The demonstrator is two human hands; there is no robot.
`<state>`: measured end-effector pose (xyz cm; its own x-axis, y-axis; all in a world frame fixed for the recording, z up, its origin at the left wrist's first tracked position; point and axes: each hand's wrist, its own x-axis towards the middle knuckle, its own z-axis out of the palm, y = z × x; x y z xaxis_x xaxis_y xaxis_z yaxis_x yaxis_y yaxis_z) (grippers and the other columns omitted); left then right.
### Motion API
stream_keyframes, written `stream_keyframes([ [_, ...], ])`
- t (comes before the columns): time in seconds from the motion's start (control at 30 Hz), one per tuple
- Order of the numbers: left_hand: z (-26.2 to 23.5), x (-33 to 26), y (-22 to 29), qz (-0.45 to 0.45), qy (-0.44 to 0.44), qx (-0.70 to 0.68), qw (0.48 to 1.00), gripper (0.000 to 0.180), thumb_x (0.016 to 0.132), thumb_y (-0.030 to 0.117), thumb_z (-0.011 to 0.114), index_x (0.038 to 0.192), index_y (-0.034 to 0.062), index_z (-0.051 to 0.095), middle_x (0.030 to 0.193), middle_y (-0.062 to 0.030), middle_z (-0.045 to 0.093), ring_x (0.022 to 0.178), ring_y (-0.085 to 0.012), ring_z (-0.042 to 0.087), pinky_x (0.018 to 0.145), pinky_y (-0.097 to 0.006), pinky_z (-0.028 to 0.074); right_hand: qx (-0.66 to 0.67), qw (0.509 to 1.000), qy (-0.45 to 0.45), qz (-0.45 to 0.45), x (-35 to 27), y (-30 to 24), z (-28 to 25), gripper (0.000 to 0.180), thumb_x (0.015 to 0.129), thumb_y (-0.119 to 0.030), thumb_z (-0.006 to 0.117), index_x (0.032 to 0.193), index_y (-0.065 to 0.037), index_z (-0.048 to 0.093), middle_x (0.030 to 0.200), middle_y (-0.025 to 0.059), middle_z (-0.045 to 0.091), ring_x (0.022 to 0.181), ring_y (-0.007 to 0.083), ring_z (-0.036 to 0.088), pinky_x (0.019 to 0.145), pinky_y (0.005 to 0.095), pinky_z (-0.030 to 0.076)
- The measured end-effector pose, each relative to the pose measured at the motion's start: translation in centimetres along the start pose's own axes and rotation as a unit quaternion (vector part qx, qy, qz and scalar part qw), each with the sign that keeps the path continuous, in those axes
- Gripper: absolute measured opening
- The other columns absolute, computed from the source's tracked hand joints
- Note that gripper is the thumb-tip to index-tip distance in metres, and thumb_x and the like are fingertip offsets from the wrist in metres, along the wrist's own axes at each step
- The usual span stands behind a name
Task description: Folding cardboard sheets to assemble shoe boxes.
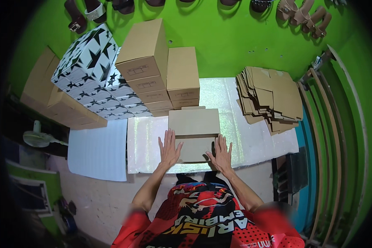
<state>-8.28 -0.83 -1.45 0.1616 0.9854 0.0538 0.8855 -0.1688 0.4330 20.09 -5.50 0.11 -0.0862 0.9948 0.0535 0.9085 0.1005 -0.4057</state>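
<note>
A cardboard box (196, 149) lies near the table's front edge, its lid (194, 121) folded back and away from me. The inside of the box faces up and I see nothing in it. At the box's left side rests my left hand (169, 151), fingers stretched out and pointing away. My right hand (221, 153) lies along the right side with its fingers extended and the thumb reaching over the box wall. Both palms appear to touch the side walls, and neither hand grasps anything else.
Closed brown boxes (144, 58) are stacked behind and left, beside white boxes with black stars (89, 58). Flattened cardboard blanks (273, 93) pile up on the table's (260, 142) right. Sandals (299, 14) hang on the green wall. A fan (37, 136) stands far left, wooden rails (326, 136) at right.
</note>
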Motion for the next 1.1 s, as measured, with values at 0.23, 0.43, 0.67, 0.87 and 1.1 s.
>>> stream_keyframes([
  [0.23,-0.7,-0.6,1.3,-0.030,-0.025,0.036,0.999,0.082,0.108,0.051,0.048,0.168,0.0021,0.021,0.176,-0.0197,0.016,0.165,-0.0335,0.010,0.128,-0.064,-0.004,-0.034,0.999,-0.030,0.004,0.5,-0.5,-0.1,0.087,0.104,-0.057,0.055,0.166,-0.003,0.029,0.177,0.0192,0.016,0.162,0.0416,0.014,0.128,0.0659,0.004],
  [0.43,0.1,-1.9,1.6,0.015,-0.005,0.068,0.998,0.079,0.106,0.049,0.053,0.169,0.0090,0.026,0.176,-0.0188,0.018,0.164,-0.0358,0.010,0.126,-0.068,-0.004,-0.051,0.997,-0.023,-0.050,1.0,-0.9,0.6,0.074,0.105,-0.057,0.052,0.164,-0.014,0.041,0.176,0.0163,0.022,0.163,0.0408,0.013,0.128,0.0659,0.003],
  [0.67,0.6,-0.8,-0.3,-0.060,0.054,-0.125,0.989,0.076,0.107,0.043,0.053,0.169,0.0094,0.024,0.178,-0.0175,0.015,0.165,-0.0364,0.008,0.125,-0.069,-0.002,0.136,0.990,0.013,0.028,1.7,1.2,-0.1,0.069,0.112,-0.049,0.039,0.167,-0.009,0.032,0.176,0.0205,0.019,0.163,0.0429,0.010,0.128,0.0639,0.000],
  [0.87,0.0,2.8,-6.4,-0.223,-0.035,-0.239,0.944,0.063,0.110,0.052,0.038,0.166,0.0238,0.038,0.179,-0.0089,0.013,0.166,-0.0334,-0.002,0.119,-0.077,-0.006,0.201,0.969,0.005,0.140,7.1,3.0,-0.3,0.062,0.111,-0.043,0.039,0.162,-0.008,0.044,0.177,0.0176,0.019,0.163,0.0430,0.010,0.129,0.0626,0.002],
  [1.1,-1.7,4.9,-3.9,-0.241,-0.109,-0.300,0.917,0.079,0.105,0.070,0.032,0.168,0.0224,0.034,0.180,-0.0093,0.008,0.165,-0.0358,-0.007,0.115,-0.083,-0.007,0.227,0.958,-0.045,0.170,8.8,4.0,-0.7,0.060,0.107,-0.046,0.048,0.156,-0.013,0.055,0.176,0.0182,0.022,0.162,0.0441,0.014,0.127,0.0662,0.003],
])
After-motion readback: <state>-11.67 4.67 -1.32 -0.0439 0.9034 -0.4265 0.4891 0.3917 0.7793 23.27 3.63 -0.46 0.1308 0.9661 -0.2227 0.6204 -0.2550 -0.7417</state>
